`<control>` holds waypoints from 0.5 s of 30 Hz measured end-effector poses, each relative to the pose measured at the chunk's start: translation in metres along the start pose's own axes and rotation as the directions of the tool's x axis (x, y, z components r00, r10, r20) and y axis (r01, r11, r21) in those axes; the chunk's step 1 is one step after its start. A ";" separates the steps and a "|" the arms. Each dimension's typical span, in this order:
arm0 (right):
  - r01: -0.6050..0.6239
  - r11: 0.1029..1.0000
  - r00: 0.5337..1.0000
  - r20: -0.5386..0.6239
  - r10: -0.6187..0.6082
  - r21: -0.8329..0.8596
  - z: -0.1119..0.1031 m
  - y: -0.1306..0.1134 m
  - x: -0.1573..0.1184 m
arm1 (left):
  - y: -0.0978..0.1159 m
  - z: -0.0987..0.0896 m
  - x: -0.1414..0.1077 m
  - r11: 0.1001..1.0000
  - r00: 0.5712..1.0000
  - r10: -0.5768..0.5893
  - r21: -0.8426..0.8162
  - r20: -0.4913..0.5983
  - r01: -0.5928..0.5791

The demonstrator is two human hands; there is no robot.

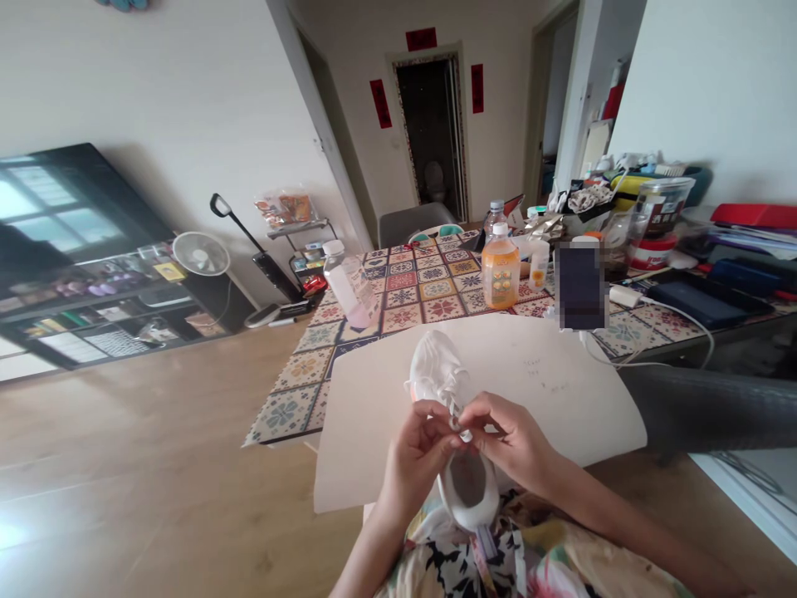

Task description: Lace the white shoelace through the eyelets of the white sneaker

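Observation:
A white shoe [476, 498] lies with its opening toward me, its heel over my lap and its toe on a large white sheet [374, 399]. White crumpled cloth or paper [437, 365] covers the toe end. Over the front of the shoe's opening, my left hand [420, 448] and my right hand [507, 436] meet, fingertips pinched together. Between them is a small white piece, perhaps a lace or strap; it is too small to make out, and both hands grip it.
On the patterned tablecloth [398, 316] stand a clear bottle [349, 286], an orange drink bottle [501, 270], a cup [539, 264] and a pixelated dark device [582, 286] with a white cable. Boxes, jars and a tablet [703, 299] crowd the right side.

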State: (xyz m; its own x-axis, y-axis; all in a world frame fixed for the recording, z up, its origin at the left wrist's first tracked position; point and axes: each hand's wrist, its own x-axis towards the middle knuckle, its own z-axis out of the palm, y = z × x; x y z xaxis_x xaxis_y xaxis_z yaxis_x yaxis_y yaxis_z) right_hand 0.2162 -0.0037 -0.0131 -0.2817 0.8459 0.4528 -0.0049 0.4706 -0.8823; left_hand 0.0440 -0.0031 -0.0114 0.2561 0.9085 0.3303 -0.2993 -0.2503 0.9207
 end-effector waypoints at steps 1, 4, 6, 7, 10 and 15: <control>-0.020 1.000 1.000 0.012 0.020 0.021 0.000 0.001 -0.001 | 0.000 0.002 0.000 1.000 1.000 -0.014 0.009 -0.005 0.014; -0.058 0.994 0.997 0.047 0.054 0.096 -0.001 0.003 -0.001 | 0.001 0.004 0.001 0.991 0.998 0.057 0.125 -0.018 -0.054; -0.089 0.984 0.995 0.049 0.082 0.155 -0.002 0.005 0.000 | 0.001 0.004 0.001 0.972 0.991 0.130 0.199 -0.033 -0.121; -0.101 0.979 0.995 0.044 0.095 0.176 -0.003 0.005 0.001 | 0.000 0.004 0.001 0.964 0.986 0.159 0.225 -0.045 -0.145; -0.096 0.979 0.995 0.031 0.092 0.179 -0.003 0.005 0.002 | -0.003 0.003 -0.002 0.944 0.975 0.212 0.271 -0.071 -0.186; -0.040 0.997 0.999 -0.005 0.041 0.072 -0.003 0.001 0.001 | -0.007 0.002 -0.004 0.923 0.966 0.255 0.307 -0.042 -0.231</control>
State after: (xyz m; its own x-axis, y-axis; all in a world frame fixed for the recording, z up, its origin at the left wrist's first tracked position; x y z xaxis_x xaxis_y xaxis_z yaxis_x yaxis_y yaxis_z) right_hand 0.2187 -0.0011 -0.0133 -0.2767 0.8658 0.4170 -0.0628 0.4167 -0.9069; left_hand 0.0469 -0.0056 -0.0187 0.1322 0.8277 0.5454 -0.0534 -0.5435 0.8377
